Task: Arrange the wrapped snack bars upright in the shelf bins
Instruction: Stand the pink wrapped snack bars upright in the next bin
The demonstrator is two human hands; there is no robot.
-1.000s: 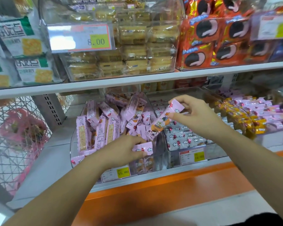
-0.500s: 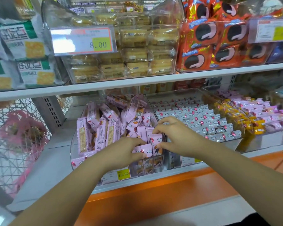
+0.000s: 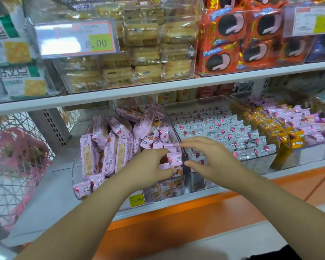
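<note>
Left hand [image 3: 148,167] fingers curled round pink snack bars [image 3: 174,160], front-right corner of the bin [image 3: 77,166]; right hand [image 3: 212,158] fingers spread loose.

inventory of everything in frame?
pink bars: many, pink, jumbled in left bin
white bars: many, white, neat rows in middle bin
yellow bars: several, yellow, beside white bars
lilac bars: many, lilac, right bin
biscuit packs: many, pale yellow, upper shelf
cookie packs: several, orange-red, upper right
cracker bags: several, green-white, upper left
price tags: three, white-yellow, bin fronts
wire basket: one, white, far left
left hand: one, grips pink bars
right hand: one, open, beside it
</note>
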